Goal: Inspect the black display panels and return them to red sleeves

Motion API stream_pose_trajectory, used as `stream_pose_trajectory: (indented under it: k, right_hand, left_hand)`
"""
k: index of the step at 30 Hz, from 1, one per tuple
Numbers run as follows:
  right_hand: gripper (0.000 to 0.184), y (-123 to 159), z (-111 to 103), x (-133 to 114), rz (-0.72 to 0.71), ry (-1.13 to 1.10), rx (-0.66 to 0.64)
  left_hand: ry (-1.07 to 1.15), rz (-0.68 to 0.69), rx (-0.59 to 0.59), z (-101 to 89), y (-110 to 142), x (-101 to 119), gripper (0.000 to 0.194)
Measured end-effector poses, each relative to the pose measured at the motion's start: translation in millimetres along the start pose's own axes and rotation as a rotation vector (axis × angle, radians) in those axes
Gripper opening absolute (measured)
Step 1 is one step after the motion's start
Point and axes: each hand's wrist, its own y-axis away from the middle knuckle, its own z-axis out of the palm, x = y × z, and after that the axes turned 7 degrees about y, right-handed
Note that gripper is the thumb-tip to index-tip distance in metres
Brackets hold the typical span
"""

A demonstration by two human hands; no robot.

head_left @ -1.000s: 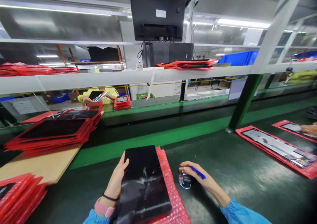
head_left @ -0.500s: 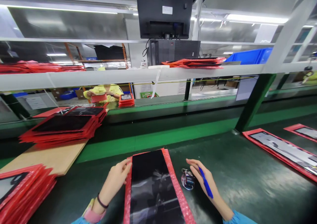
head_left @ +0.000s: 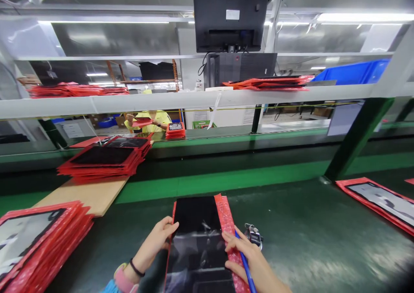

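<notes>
1. At your far left, a pile of red sleeves [head_left: 61, 245] is topped by a grey-faced panel; it looks like work already set down, though you cannot tell whether it is finished.
2. Just beyond it, a second pile [head_left: 103, 168], topped by dark panels, rests on a wooden board [head_left: 106, 200], also gathered and out of hand.
3. Your left hand [head_left: 155, 241] is at the left edge of the piece before you, thumb and fingers near together; whether they clamp the edge cannot be told.
4. Between your hands, the black panel [head_left: 200, 250] lies over a red sleeve [head_left: 224, 211] on the green bench [head_left: 297, 224]. This piece seems partway handled, on neither pile; what remains to be done to it does not show.
5. The panel looks dark and plain at its far end, glossy and creased nearer you, as if filmed over. Bubbly red shows broadly along its right, only narrowly along its left.
6. Your right hand [head_left: 252, 258] has its fingertips on that right-hand strip, fingers a little apart, with a blue pen [head_left: 246, 270] held against them.
7. Just beside it sits a small metal counter [head_left: 254, 236]; farther right, another grey-faced panel [head_left: 381, 198] lies on red, apart from your hands.
</notes>
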Motion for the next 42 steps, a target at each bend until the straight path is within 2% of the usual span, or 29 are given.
stream_pose_trajectory:
  k: [3,5,8,10,12,15,17,19,20,22,25,27,31,34,36,38,40,42]
  right_hand:
    - [0.011,0.6,3.1,-2.9,0.013,-0.041,-0.012]
    - [0.015,1.5,4.4,-3.8,0.029,-0.08,0.009]
    - [0.023,1.6,0.9,-4.2,0.101,-0.144,0.13]
    - [0.035,1.3,-4.2,-4.7,0.17,-0.246,0.236]
    - [0.043,1.4,-7.9,-6.2,0.233,-0.433,0.287]
    - [0.046,2.2,-5.1,-11.0,0.265,-0.65,0.196]
    - [0.042,3.0,1.5,-15.5,0.268,-0.642,0.13]
    - [0.032,3.9,9.2,-19.8,0.267,-0.561,0.112]
    - [0.027,4.3,12.9,-21.4,0.268,-0.502,0.113]
    - [0.023,5.0,19.5,-22.6,0.273,-0.361,0.122]
    - [0.032,5.0,27.0,-19.4,0.275,-0.167,0.137]
    - [0.033,4.5,30.3,-16.3,0.259,-0.08,0.137]
    - [0.029,3.6,34.0,-13.3,0.219,0.016,0.123]
    - [0.028,3.7,35.4,-12.8,0.195,0.031,0.117]
    - [0.027,4.0,36.1,-11.7,0.186,0.014,0.116]
    - [0.026,4.2,36.6,-9.7,0.191,-0.019,0.124]
    - [0.025,3.9,36.9,-7.1,0.209,-0.067,0.143]
    - [0.026,3.1,37.0,-4.7,0.237,-0.136,0.166]
  left_hand:
    - [0.141,0.037,-0.033,6.4,5.6,13.3,0.034]
    - [0.218,0.021,-0.073,8.8,10.4,19.0,0.035]
    - [0.27,-0.038,-0.103,1.0,15.9,21.8,0.037]
    - [0.292,-0.063,-0.069,-15.8,17.5,21.5,0.039]
    - [0.309,-0.065,0.012,-41.0,17.8,21.0,0.045]
    - [0.304,-0.055,0.157,-84.9,18.1,19.4,0.068]
    - [0.291,-0.059,0.241,-111.1,19.8,17.1,0.085]
    - [0.269,-0.064,0.309,-131.7,22.6,14.9,0.094]
    - [0.251,-0.064,0.333,-139.8,24.1,14.3,0.093]
    - [0.192,-0.057,0.364,-151.9,25.9,15.3,0.078]
    - [0.065,-0.021,0.374,-162.3,23.3,21.1,0.048]
    - [-0.027,0.039,0.399,-165.5,17.8,25.7,0.037]
    - [-0.221,0.205,0.531,-160.9,5.1,32.0,0.034]
    - [-0.304,0.278,0.532,-140.0,2.1,32.5,0.043]
    - [-0.305,0.269,0.448,-115.2,6.0,29.6,0.048]
    - [-0.277,0.227,0.308,-84.0,14.0,23.6,0.046]
    - [-0.225,0.155,0.142,-51.1,23.7,15.2,0.039]
    - [-0.15,0.061,0.028,-22.1,32.0,6.2,0.038]
